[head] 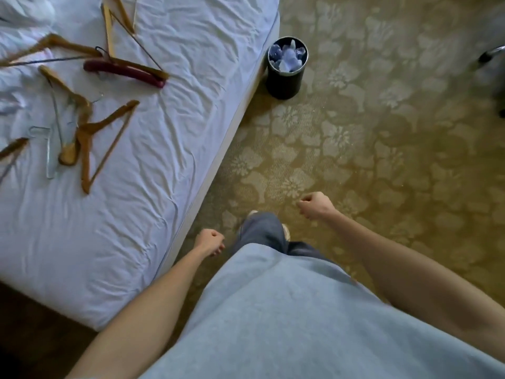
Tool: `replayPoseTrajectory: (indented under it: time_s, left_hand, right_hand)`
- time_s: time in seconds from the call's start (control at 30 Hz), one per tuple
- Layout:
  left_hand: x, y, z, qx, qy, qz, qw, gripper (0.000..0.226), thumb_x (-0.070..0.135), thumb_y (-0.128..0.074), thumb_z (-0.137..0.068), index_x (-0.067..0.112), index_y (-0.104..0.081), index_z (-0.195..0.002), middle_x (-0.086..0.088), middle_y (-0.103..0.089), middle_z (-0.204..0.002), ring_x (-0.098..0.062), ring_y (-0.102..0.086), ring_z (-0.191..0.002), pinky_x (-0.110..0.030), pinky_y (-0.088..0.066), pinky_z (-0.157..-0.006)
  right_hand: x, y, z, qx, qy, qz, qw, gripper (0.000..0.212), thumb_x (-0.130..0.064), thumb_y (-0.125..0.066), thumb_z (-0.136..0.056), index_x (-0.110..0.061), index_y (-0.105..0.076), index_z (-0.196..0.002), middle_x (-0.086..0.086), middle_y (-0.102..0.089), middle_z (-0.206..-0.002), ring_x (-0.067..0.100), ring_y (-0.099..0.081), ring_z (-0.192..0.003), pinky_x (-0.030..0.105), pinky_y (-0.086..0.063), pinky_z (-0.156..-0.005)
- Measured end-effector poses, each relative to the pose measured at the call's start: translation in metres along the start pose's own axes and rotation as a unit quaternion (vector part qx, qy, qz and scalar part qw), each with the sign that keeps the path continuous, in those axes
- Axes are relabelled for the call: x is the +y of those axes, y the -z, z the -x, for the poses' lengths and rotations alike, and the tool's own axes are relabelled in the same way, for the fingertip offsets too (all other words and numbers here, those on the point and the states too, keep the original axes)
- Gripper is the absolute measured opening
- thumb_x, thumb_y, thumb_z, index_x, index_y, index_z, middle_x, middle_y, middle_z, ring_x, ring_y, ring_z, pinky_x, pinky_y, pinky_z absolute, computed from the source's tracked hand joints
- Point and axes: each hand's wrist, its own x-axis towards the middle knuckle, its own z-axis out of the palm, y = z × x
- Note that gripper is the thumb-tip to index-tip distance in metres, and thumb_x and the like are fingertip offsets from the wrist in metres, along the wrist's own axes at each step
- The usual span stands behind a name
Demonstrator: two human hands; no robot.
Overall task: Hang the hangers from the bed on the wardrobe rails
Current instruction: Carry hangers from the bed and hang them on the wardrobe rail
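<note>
Standing on patterned carpet [382, 149] just off the bed's near right corner. Left hand [209, 242] curled into a loose fist beside the bed edge, holding nothing; right hand [315, 205] likewise curled, empty, out over the carpet, well apart from the bed.

Bed [169, 165] covered in a creased white sheet. Hangers all lying toward its far left part, none touched:
- wooden triangular hanger [102, 140] nearest the middle, overlapping another wooden hanger [67, 110] to its left
- dark red padded hanger [124, 72] farther back, lying against a long wooden hanger [79, 51]
- pale wooden hanger [117, 20] at the far edge
- clear plastic hanger [48, 151] and one more wooden end [12, 149] at the left edge

Black bin [287, 68] with crumpled pale contents on the carpet, just beside the bed's right edge. Grey shirt [300, 324] and jeans [262, 231] below.
</note>
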Motion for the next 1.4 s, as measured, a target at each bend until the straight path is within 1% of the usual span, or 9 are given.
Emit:
replayPoseTrajectory:
  time_s: [0.13, 0.3, 0.4, 0.5, 0.7, 0.9, 1.07, 1.2, 1.4]
  left_hand:
    - [0.034, 0.038, -0.042, 0.005, 0.03, 0.033, 0.999, 0.022, 0.015, -0.058, -0.098, 0.009, -0.072, -0.082, -0.007, -0.072, -0.073, -0.017, -0.063, -0.058, -0.024, -0.048, -0.053]
    - [0.102, 0.087, -0.096, -0.016, 0.042, 0.067, 0.997, 0.025, 0.014, -0.057, -0.098, 0.003, -0.075, -0.085, -0.009, -0.071, -0.075, -0.017, -0.061, -0.061, -0.021, -0.048, -0.053]
    - [0.157, 0.118, -0.111, -0.007, 0.024, 0.076, 0.997, 0.026, 0.011, -0.057, -0.095, 0.008, -0.072, -0.074, -0.003, -0.065, -0.068, -0.011, -0.056, -0.057, -0.014, -0.042, -0.048]
    - [0.222, 0.157, -0.133, -0.005, 0.01, 0.119, 0.993, 0.029, 0.013, -0.058, -0.09, 0.011, -0.066, -0.063, -0.006, -0.066, -0.065, -0.019, -0.058, -0.061, -0.025, -0.045, -0.06]
    - [0.344, 0.236, -0.176, -0.001, -0.033, 0.211, 0.977, 0.026, 0.019, -0.058, -0.096, 0.008, -0.069, -0.075, -0.004, -0.07, -0.066, -0.016, -0.06, -0.055, -0.025, -0.049, -0.053]
    - [0.421, 0.296, -0.221, 0.018, -0.024, 0.277, 0.96, 0.019, 0.019, -0.059, -0.096, 0.007, -0.071, -0.087, -0.004, -0.072, -0.074, -0.012, -0.06, -0.054, -0.019, -0.047, -0.049]
    - [0.449, 0.344, -0.25, 0.036, 0.055, 0.334, 0.94, 0.022, 0.016, -0.056, -0.094, 0.004, -0.072, -0.082, -0.008, -0.073, -0.073, -0.016, -0.061, -0.056, -0.026, -0.051, -0.059]
    - [0.452, 0.372, -0.259, 0.043, 0.094, 0.373, 0.922, 0.022, 0.015, -0.054, -0.097, 0.008, -0.071, -0.087, -0.004, -0.072, -0.075, -0.011, -0.063, -0.056, -0.018, -0.047, -0.046]
    - [0.439, 0.407, -0.282, 0.094, 0.152, 0.462, 0.869, 0.019, 0.015, -0.056, -0.095, 0.009, -0.073, -0.089, -0.006, -0.072, -0.078, -0.015, -0.063, -0.062, -0.027, -0.052, -0.059]
  right_hand:
    - [-0.109, 0.031, -0.063, -0.023, 0.06, 0.006, 0.998, 0.021, -0.023, -0.06, -0.091, -0.008, -0.074, -0.091, 0.006, -0.073, -0.079, 0.016, -0.066, -0.064, 0.032, -0.058, -0.061]
    - [-0.201, 0.077, -0.142, -0.04, 0.054, 0.052, 0.996, 0.023, -0.021, -0.06, -0.091, -0.005, -0.075, -0.097, 0.007, -0.073, -0.08, 0.015, -0.064, -0.061, 0.023, -0.053, -0.053]
    - [-0.225, 0.11, -0.172, -0.039, 0.02, 0.079, 0.996, 0.022, -0.021, -0.058, -0.094, -0.006, -0.073, -0.102, 0.007, -0.072, -0.081, 0.017, -0.064, -0.064, 0.025, -0.054, -0.055]
    - [-0.247, 0.151, -0.205, -0.028, -0.009, 0.103, 0.994, 0.024, -0.021, -0.058, -0.094, -0.005, -0.074, -0.104, 0.006, -0.071, -0.078, 0.018, -0.064, -0.063, 0.025, -0.053, -0.054]
    - [-0.29, 0.229, -0.263, 0.001, -0.08, 0.099, 0.992, 0.024, -0.02, -0.06, -0.096, 0.0, -0.072, -0.102, 0.008, -0.068, -0.075, 0.022, -0.061, -0.061, 0.027, -0.051, -0.056]
    - [-0.358, 0.272, -0.337, -0.017, -0.103, 0.139, 0.985, 0.022, -0.019, -0.064, -0.092, 0.001, -0.071, -0.093, 0.009, -0.069, -0.07, 0.023, -0.062, -0.059, 0.03, -0.053, -0.059]
    - [-0.475, 0.283, -0.398, -0.054, -0.047, 0.226, 0.971, 0.018, -0.013, -0.063, -0.089, -0.002, -0.071, -0.078, 0.008, -0.061, -0.061, 0.019, -0.055, -0.05, 0.022, -0.046, -0.048]
    - [-0.576, 0.261, -0.432, -0.115, 0.039, 0.275, 0.954, 0.019, -0.015, -0.062, -0.084, -0.007, -0.069, -0.068, 0.01, -0.066, -0.064, 0.02, -0.058, -0.052, 0.03, -0.052, -0.054]
    - [-0.702, 0.176, -0.456, -0.214, 0.152, 0.323, 0.909, 0.018, -0.017, -0.06, -0.094, -0.005, -0.073, -0.1, 0.004, -0.071, -0.074, 0.016, -0.062, -0.059, 0.024, -0.048, -0.051]
